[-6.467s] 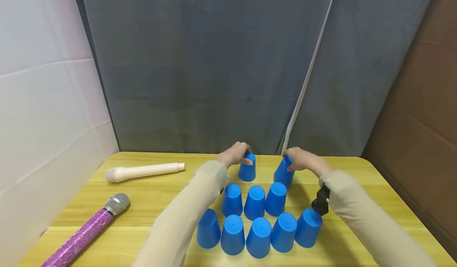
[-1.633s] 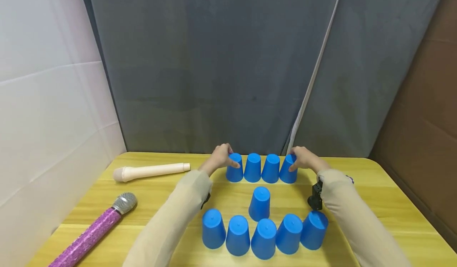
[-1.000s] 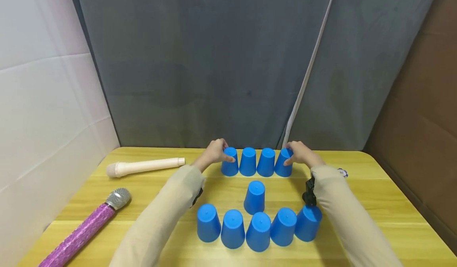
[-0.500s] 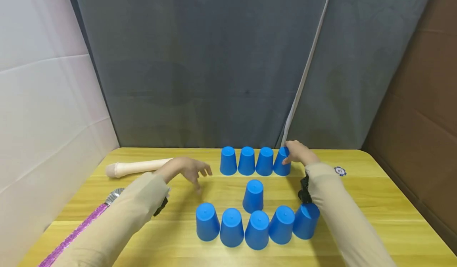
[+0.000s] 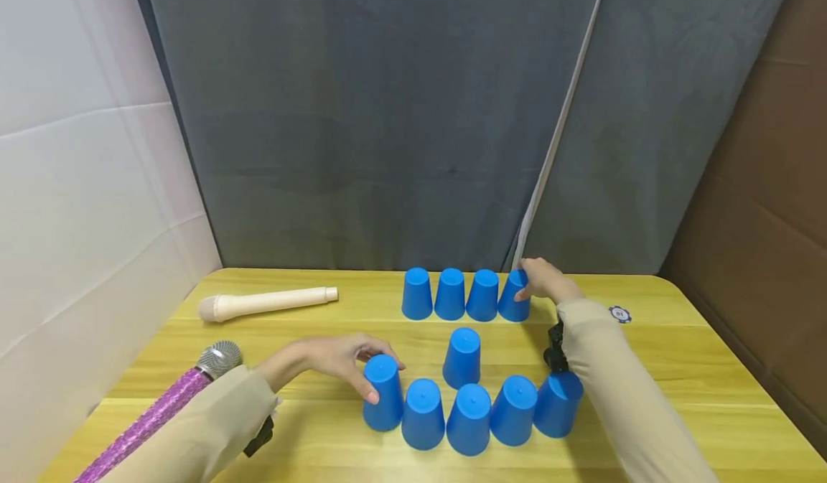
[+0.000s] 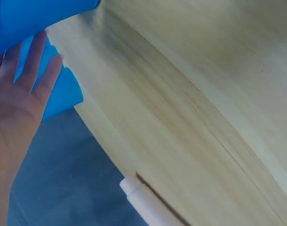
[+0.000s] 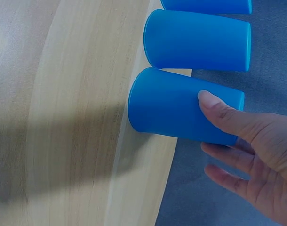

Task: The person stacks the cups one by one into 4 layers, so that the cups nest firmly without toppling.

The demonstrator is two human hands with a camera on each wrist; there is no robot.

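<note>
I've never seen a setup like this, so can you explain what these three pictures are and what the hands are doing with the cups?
A person works with bare hands and wears three cameras. The wide picture is from the head; the two close-ups are from the wrists. On the yellow table ten blue cups stand upside down: four at the back, one in the middle, five in front. The left hand grips the left front cup. The right hand holds the right back cup, thumb on its side in the right wrist picture. A cream microphone and a purple microphone lie at the left.
</note>
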